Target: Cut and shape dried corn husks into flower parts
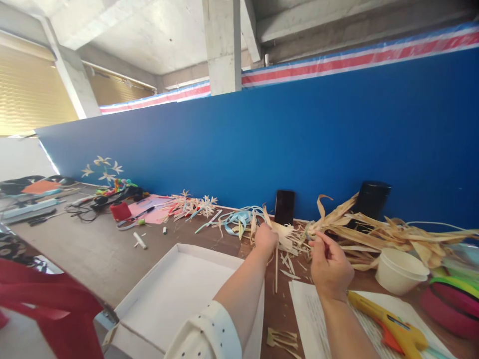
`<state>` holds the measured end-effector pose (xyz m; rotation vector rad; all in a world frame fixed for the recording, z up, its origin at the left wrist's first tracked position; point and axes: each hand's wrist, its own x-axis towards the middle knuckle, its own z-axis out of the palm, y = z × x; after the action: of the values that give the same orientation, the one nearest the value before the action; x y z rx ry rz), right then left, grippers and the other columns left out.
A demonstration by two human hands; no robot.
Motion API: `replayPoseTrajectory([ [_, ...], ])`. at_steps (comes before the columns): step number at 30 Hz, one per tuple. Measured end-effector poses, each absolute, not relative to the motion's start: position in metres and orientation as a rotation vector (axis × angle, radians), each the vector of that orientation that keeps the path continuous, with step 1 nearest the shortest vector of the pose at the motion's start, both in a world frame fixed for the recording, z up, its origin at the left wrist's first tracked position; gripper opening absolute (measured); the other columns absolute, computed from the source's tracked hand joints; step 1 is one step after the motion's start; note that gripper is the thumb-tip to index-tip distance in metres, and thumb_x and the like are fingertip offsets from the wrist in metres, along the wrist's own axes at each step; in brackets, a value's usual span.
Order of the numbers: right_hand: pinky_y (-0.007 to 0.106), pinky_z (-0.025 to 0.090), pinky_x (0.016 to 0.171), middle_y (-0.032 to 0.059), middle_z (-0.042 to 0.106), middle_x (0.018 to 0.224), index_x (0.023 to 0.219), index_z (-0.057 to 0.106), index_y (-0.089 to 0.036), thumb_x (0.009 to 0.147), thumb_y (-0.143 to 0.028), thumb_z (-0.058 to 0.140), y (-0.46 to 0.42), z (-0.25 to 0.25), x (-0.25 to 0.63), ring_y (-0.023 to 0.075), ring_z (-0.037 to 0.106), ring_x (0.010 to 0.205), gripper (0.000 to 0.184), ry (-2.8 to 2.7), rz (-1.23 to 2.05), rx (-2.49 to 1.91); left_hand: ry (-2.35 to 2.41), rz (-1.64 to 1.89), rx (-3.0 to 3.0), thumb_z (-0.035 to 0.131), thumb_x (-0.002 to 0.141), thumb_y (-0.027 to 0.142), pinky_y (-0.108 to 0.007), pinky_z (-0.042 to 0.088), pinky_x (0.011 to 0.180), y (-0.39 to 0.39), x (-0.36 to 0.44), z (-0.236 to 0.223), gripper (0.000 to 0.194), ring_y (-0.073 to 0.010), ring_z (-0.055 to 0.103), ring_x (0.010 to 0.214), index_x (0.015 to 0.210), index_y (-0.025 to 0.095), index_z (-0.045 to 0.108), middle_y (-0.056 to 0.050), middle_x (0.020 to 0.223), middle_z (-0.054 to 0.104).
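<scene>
My left hand (266, 240) is closed, and a thin pale stick (276, 271) runs down from its right side. Pale pieces of dried husk (285, 236) fan out beside those fingers; which of them the hand touches I cannot tell. Further right, my right hand (331, 267) has thumb and fingers pinched together at the near end of a bundle of dried corn husks (342, 212). What lies between those fingertips is too small to make out. Narrow cut strips (289, 264) lie scattered on the brown table between the hands.
An open white box (175, 289) lies left of my forearm. Printed paper (305, 309), a yellow glue gun (392, 324) and white cups (402, 269) stand at right. A phone (284, 207) leans on the blue partition (262, 144). Husk flowers (204, 204) and blue ribbon (241, 219) lie behind.
</scene>
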<state>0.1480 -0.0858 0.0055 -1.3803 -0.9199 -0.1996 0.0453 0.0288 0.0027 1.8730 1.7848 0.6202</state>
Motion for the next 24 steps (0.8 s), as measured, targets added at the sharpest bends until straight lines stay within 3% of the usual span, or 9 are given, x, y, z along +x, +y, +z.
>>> replayPoseTrajectory([
  [6,0.028,0.049,0.062,0.0088,0.069,0.075,0.102,0.064,-0.014,0.081,-0.032,0.05,-0.084,0.005,0.147,0.018,0.063,0.06,0.031,-0.922,-0.097,-1.318,1.569,0.525,2.107,0.053,0.075,0.041,-0.023,0.046,0.075,0.039,0.061,0.018,0.044,-0.0167,0.061,0.09,0.114,0.021,0.053,-0.007,0.101,0.065],
  [9,0.028,0.049,0.061,0.0092,0.069,0.077,0.101,0.064,-0.013,0.08,-0.033,0.05,-0.083,0.005,0.147,0.0182,0.064,0.061,0.032,-0.881,-0.073,-1.315,1.473,0.384,2.263,0.058,0.071,0.034,-0.024,0.046,0.08,0.03,0.053,0.022,0.024,-0.0173,0.061,0.088,0.092,0.025,0.065,-0.003,0.093,0.067],
  [12,0.028,0.048,0.06,0.0081,0.069,0.076,0.1,0.065,-0.014,0.08,-0.034,0.05,-0.084,0.006,0.146,0.0172,0.062,0.059,0.032,-0.858,-0.06,-1.351,1.45,0.21,2.376,0.06,0.066,0.024,-0.03,0.046,0.081,0.018,0.045,0.022,0.015,-0.0214,0.062,0.086,0.078,0.02,0.069,-0.006,0.086,0.068],
  [19,0.028,0.046,0.06,0.0067,0.069,0.071,0.097,0.067,-0.015,0.079,-0.034,0.049,-0.087,0.008,0.144,0.0168,0.06,0.056,0.032,-0.869,-0.06,-1.383,1.589,0.028,2.403,0.063,0.064,0.029,-0.039,0.045,0.085,-0.001,0.048,0.008,0.039,-0.0297,0.057,0.1,0.1,0.013,0.064,-0.018,0.104,0.062],
  [24,0.029,0.046,0.062,0.0066,0.069,0.071,0.097,0.067,-0.014,0.079,-0.034,0.05,-0.087,0.008,0.146,0.0173,0.06,0.058,0.032,-0.88,-0.062,-1.375,1.591,0.053,2.274,0.067,0.06,0.029,-0.038,0.045,0.085,-0.006,0.055,0.007,0.04,-0.0298,0.057,0.1,0.097,0.014,0.064,-0.019,0.103,0.062],
])
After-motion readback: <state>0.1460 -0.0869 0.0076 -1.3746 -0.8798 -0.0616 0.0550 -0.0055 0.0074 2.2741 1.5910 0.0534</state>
